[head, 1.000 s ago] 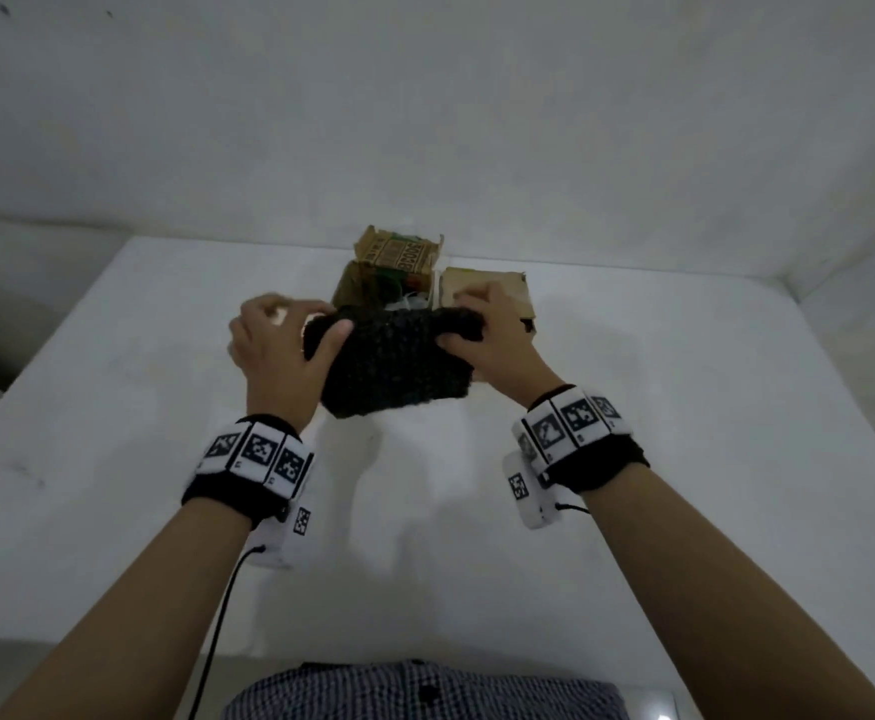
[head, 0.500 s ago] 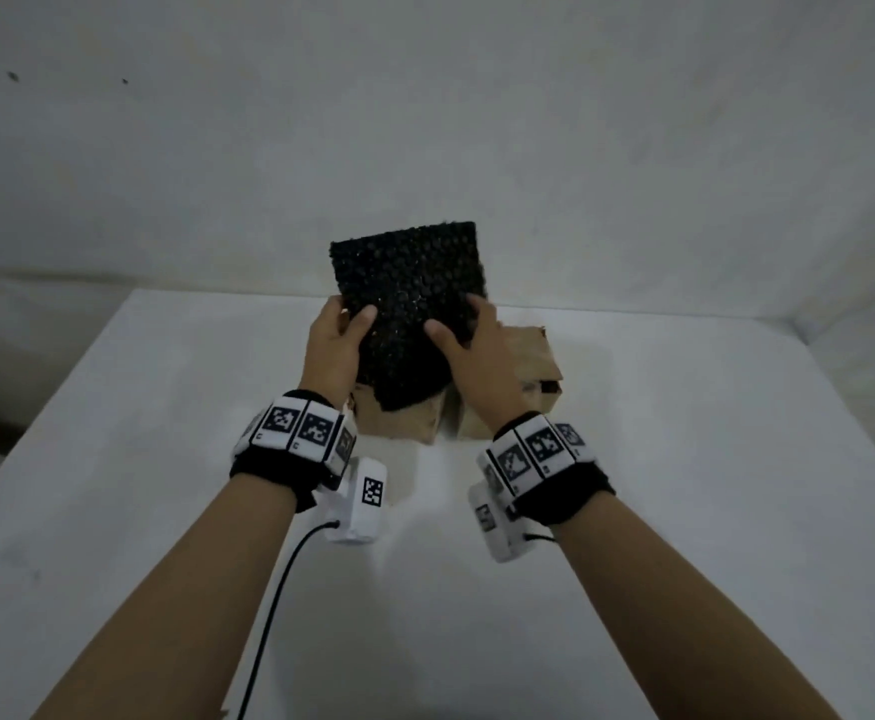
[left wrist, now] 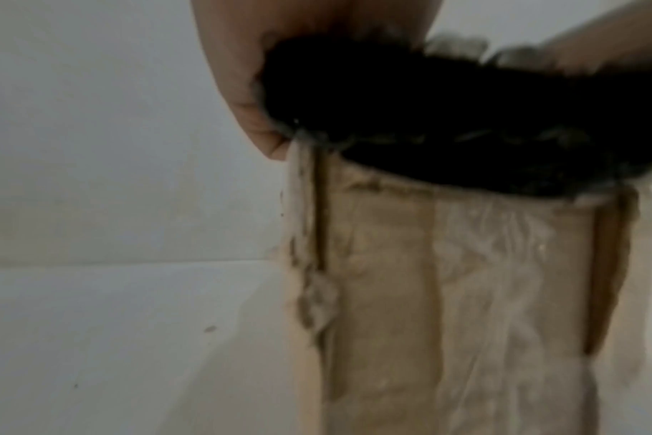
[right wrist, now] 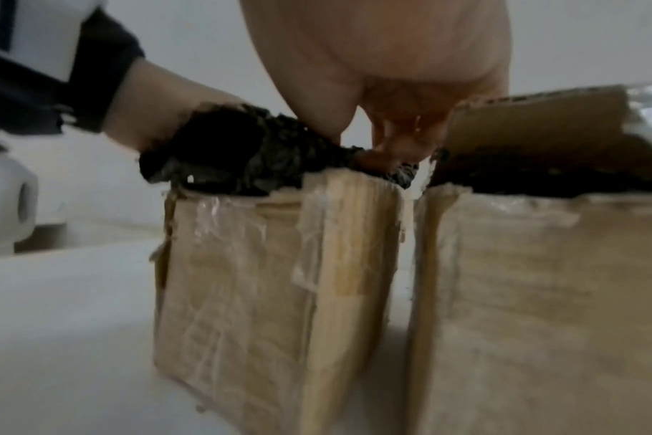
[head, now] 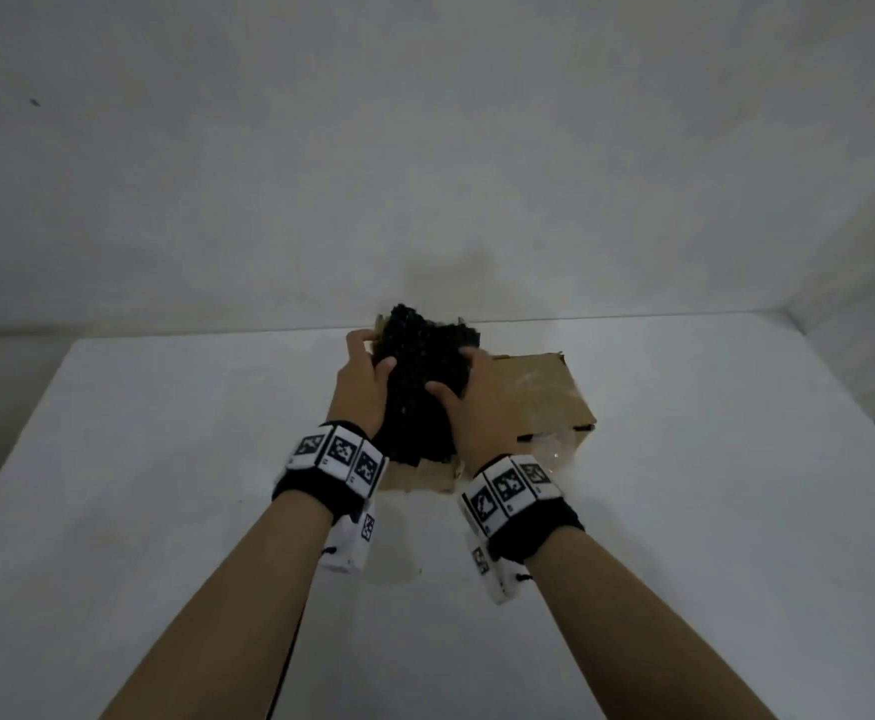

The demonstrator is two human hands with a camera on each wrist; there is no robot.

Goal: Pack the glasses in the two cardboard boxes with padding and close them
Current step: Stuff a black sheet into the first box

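Padding (head: 422, 376) gripped by both hands' fingers (head: 360, 345) over boxes (head: 544, 397) (apparently taped); white table (head: 165, 459), pale wall (head: 425, 148).

Black bumpy padding (head: 420, 376) sits bunched on top of the left cardboard box (right wrist: 250, 288). Right cardboard box (head: 544, 392) stands just beside it w/ top flap down.

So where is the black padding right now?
In the head view the black padding sits mid-table, pressed between left hand and right hand into the left cardboard box.
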